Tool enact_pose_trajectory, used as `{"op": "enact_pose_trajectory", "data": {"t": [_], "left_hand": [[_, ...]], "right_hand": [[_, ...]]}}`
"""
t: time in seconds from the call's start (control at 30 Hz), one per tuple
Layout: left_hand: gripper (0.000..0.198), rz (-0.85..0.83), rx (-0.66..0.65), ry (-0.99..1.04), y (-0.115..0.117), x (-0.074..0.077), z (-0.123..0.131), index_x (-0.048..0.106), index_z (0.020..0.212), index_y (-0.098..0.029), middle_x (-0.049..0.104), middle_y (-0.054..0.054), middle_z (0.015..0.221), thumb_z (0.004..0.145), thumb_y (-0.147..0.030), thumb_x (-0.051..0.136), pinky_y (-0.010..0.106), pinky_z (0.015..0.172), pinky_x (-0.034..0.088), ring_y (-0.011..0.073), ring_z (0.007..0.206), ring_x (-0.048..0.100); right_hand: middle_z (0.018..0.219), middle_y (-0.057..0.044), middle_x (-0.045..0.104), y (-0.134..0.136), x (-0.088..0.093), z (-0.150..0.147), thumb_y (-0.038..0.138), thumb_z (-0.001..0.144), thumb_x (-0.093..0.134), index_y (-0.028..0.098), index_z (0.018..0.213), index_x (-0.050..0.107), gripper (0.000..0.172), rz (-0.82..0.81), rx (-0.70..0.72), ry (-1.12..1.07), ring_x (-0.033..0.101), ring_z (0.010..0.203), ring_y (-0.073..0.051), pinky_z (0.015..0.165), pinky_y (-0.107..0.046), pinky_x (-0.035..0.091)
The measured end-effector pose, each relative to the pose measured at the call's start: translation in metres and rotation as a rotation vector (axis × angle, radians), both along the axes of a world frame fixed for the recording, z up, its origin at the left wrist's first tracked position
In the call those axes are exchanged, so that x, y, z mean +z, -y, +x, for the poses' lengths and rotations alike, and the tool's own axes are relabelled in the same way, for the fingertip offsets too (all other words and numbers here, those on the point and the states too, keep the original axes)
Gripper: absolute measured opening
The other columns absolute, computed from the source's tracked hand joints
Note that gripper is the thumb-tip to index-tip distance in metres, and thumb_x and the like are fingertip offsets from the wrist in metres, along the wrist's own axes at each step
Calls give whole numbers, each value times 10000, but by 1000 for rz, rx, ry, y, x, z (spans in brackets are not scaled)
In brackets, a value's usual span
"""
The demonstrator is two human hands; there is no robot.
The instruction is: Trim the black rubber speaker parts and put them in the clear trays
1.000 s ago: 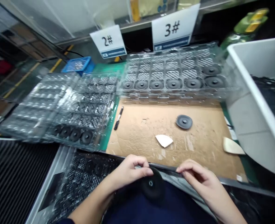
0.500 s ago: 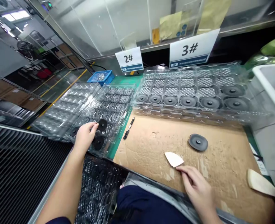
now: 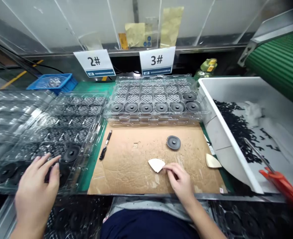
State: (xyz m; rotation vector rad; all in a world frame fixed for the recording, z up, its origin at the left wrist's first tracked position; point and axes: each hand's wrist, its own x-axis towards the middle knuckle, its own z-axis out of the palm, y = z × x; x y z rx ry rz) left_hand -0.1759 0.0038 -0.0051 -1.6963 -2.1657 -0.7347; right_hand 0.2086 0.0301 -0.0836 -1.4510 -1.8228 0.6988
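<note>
My left hand [image 3: 38, 189], slightly blurred, hovers over the left clear plastic tray [image 3: 87, 132] with its fingers apart and nothing in them. Just beyond its fingertips a black rounded disc [image 3: 72, 153] with a small central hub sits in a tray pocket. More such discs are partly hidden around the hand. On the cardboard [image 3: 126, 176], my right hand [image 3: 181, 182] pinches one corner of a white fan-shaped piece [image 3: 156, 164]. A grey rounded disc [image 3: 173, 142] with a hub lies loose on the cardboard beyond that hand.
A pen [image 3: 105, 145] lies at the cardboard's left edge, a cream wedge [image 3: 212, 161] at its right. Behind stands a clear tray stack [image 3: 156, 116] partly filled with discs. A white bin [image 3: 232, 159] holds small black parts; orange-handled pliers [image 3: 273, 176] rest there. A blue basket [image 3: 69, 83] stands back left.
My left hand has let go of the black disc in the left tray and drawn back, fingers spreading. My right hand keeps its pinch on the white piece. The view has swung right.
</note>
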Motion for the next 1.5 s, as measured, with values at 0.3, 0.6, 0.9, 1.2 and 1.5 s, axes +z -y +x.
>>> {"op": "enact_pose_trajectory", "data": {"t": [0.3, 0.6, 0.9, 1.2, 1.5], "left_hand": [[468, -237, -633, 558, 26, -48, 128, 563, 1205, -328, 485, 32, 1356, 795, -103, 538, 355, 1035, 356, 244, 1234, 451], [345, -345, -608, 1009, 23, -29, 153, 598, 1142, -327, 702, 25, 1012, 842, -172, 530, 312, 909, 457, 198, 980, 628], [580, -435, -1089, 813, 16, -28, 187, 383, 1351, -307, 488, 60, 1357, 816, -165, 559, 436, 1066, 296, 261, 1295, 367], [575, -433, -294, 2216, 26, -28, 155, 454, 1246, -323, 509, 86, 1324, 728, -267, 699, 436, 1018, 373, 284, 1159, 527], [587, -374, -271, 2507, 21, -25, 138, 435, 1275, -320, 573, 82, 1259, 739, -389, 663, 399, 1004, 403, 277, 1136, 547]], "right_hand": [[1332, -121, 395, -88, 1, 12, 270, 754, 607, 219, 1323, 400, 608, 34, -104, 128, 288, 1290, -334, 1063, -562, 211], [1131, -115, 478, -25, 25, -1, 451, 822, 528, 206, 1274, 432, 524, -114, -91, -58, 515, 1069, -250, 940, -433, 418], [1185, -133, 574, 41, 53, -42, 638, 823, 397, 184, 1221, 479, 609, -505, 197, -441, 531, 1141, -250, 947, -378, 445], [1090, -149, 502, 3, 17, -35, 422, 878, 428, 184, 1229, 511, 433, -211, -21, 124, 603, 851, -253, 753, -435, 514], [977, -85, 572, 7, 0, -47, 218, 832, 514, 211, 1037, 596, 221, -130, 120, 111, 588, 896, -210, 791, -347, 502]]}}
